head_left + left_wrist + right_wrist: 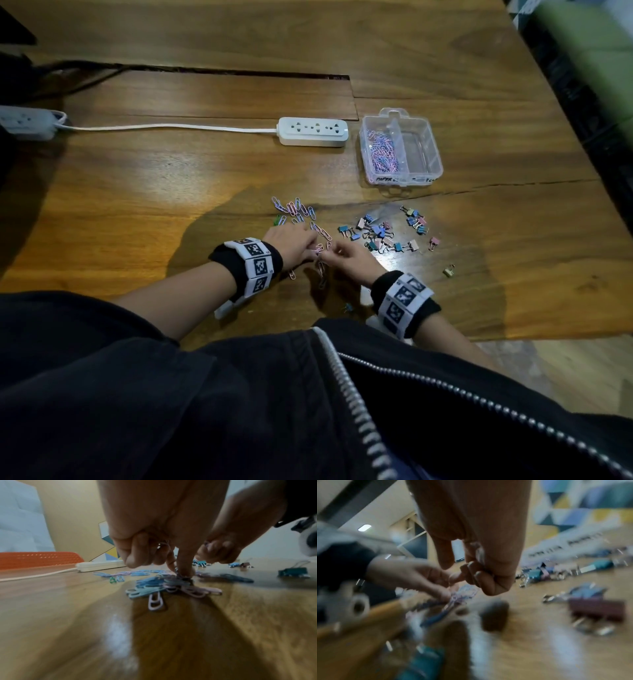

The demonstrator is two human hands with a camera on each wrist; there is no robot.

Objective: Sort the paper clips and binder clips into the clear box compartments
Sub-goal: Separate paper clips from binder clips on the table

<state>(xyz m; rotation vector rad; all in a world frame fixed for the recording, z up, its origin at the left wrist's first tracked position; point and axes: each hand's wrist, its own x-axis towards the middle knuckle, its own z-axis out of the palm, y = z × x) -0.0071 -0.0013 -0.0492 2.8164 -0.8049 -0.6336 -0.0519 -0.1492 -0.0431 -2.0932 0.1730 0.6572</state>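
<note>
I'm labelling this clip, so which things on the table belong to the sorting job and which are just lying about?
Part of the job:
clear box
paper clips
binder clips
left hand
right hand

Just lying about:
power strip
second power strip

Surface: a wooden table [171, 178] with a long crack.
Far side: a white power strip [312, 131] with its cable, and just right of it a clear box [434, 156].
Near side, left: loose paper clips [295, 209], pink and blue.
Near side, right: binder clips [380, 233] in several colours; one olive binder clip [448, 271] lies apart.
</note>
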